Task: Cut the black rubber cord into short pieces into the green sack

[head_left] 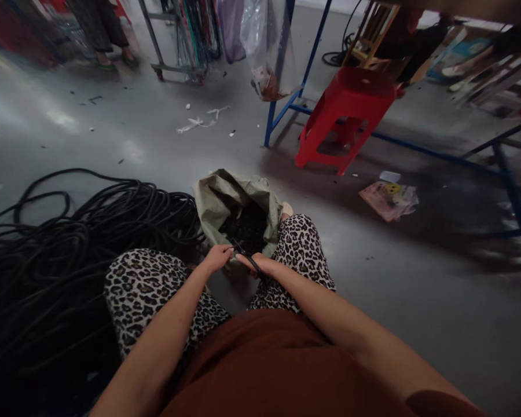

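Both hands are over the near rim of an open green woven sack [211, 200], which holds small black pieces [247, 226]. My right hand [258, 263] is closed around dark scissors [252, 264], whose blades point up and to the left toward my other hand. Fingers pinched together, my left hand [220, 256] is just left of the blades; what it holds is too small to make out. A large heap of black tubing or cord [91, 231] lies on the floor to the left, reaching up to the sack.
A red plastic stool [351, 98] stands by a blue-framed table [278, 116] ahead to the right. Plastic packets [388, 198] lie on the floor at right. A wheeled rack [173, 72] and another person's legs [102, 29] are at the upper left.
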The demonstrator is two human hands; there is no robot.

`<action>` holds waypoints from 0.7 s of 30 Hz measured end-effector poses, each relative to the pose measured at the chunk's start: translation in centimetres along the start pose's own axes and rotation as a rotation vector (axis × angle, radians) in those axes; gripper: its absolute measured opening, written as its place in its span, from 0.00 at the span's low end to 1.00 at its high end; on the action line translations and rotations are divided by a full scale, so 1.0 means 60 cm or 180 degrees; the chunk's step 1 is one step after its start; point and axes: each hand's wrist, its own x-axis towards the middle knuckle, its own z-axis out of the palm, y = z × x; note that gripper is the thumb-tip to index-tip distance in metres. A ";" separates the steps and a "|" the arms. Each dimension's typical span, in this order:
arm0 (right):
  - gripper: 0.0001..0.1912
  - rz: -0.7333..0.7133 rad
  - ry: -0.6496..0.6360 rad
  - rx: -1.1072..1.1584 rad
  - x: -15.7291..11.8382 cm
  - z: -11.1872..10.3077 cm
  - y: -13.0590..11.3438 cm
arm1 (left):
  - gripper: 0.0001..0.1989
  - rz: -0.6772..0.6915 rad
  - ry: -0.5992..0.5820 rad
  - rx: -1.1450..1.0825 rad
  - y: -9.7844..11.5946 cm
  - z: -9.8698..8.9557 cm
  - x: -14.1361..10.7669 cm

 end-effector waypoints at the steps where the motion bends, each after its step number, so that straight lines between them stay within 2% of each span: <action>1: 0.35 -0.0009 0.0007 -0.0009 -0.001 0.000 -0.001 | 0.15 0.0006 -0.0013 0.0026 0.002 -0.001 -0.001; 5: 0.37 0.0024 0.0032 0.0060 -0.004 0.004 0.000 | 0.14 -0.0001 -0.0015 0.0011 0.005 -0.003 -0.002; 13: 0.36 -0.0174 0.0086 0.0163 -0.002 0.011 0.010 | 0.15 -0.0052 0.0040 -0.0169 -0.014 0.008 0.007; 21: 0.32 0.0059 0.0276 0.0337 -0.012 -0.006 -0.006 | 0.18 -0.0278 -0.0012 -0.0541 -0.002 -0.004 -0.005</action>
